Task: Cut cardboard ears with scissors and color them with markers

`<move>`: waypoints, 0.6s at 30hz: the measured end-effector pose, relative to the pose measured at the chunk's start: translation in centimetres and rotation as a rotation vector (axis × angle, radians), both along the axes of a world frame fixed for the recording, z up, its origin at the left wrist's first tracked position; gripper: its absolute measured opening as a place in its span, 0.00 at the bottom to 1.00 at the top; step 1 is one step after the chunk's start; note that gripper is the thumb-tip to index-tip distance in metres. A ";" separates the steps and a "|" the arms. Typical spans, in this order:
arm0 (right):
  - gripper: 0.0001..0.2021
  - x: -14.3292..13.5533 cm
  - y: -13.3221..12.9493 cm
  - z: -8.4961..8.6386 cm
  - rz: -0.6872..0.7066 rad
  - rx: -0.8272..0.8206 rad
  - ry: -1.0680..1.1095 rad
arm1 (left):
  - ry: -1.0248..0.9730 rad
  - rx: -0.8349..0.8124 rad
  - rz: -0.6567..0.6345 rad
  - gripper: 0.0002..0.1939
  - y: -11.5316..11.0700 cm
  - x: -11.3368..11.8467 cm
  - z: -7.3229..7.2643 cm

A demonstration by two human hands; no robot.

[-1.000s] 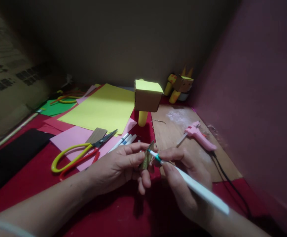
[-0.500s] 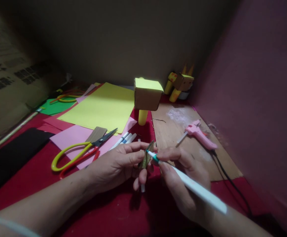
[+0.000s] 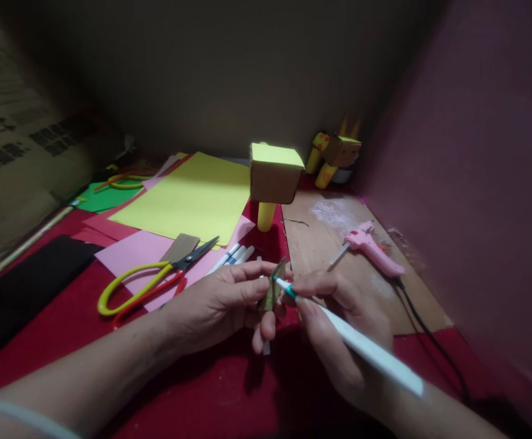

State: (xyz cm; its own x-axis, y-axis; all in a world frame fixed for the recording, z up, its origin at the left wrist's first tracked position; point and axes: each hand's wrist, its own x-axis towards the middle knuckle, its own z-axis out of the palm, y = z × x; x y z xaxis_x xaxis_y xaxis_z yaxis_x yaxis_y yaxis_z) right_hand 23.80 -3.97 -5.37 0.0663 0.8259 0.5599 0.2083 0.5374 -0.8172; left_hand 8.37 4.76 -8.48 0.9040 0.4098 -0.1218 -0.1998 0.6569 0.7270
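My left hand (image 3: 232, 299) pinches a small greenish-brown piece of cardboard (image 3: 274, 294) between thumb and fingers, tilted on edge. A thin white stick, perhaps a pen cap, pokes out below those fingers; most of it is hidden. In my right hand (image 3: 346, 329) is a white marker (image 3: 371, 347) with a green collar, held like a pen. Its green tip touches the cardboard piece near the upper edge. Just beyond the hands stands a cardboard box shape (image 3: 275, 183) with a yellow top and a yellow tube leg.
Scissors (image 3: 174, 268) with yellow and red handles lie left on pink paper, beside several white markers (image 3: 236, 256). Yellow sheets (image 3: 183, 195) lie behind. On the right, a pink glue gun (image 3: 371, 250) rests on a cardboard sheet (image 3: 321, 268). A cardboard animal figure (image 3: 339, 152) stands behind.
Almost nothing differs. The marker tip stays on the cardboard piece, and the whole view has shifted very slightly.
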 end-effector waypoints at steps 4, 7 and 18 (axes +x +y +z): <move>0.09 0.2 -0.1 0.1 0.039 -0.026 -0.019 | -0.005 -0.011 -0.002 0.10 0.0 0.0 -0.1; 0.08 0.3 0.0 0.2 0.076 -0.019 -0.028 | -0.012 -0.017 0.008 0.10 0.0 0.1 -0.2; 0.08 0.2 -0.1 -0.4 0.034 -0.026 0.035 | -0.011 0.007 0.010 0.10 0.0 0.0 -0.1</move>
State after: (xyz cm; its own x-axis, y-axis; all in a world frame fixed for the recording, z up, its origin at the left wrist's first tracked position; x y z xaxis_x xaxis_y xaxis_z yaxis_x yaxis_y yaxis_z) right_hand 24.04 -4.09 -5.75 0.0568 0.8423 0.5360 0.1617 0.5221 -0.8374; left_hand 8.33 4.73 -8.54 0.9010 0.4199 -0.1090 -0.2145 0.6496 0.7294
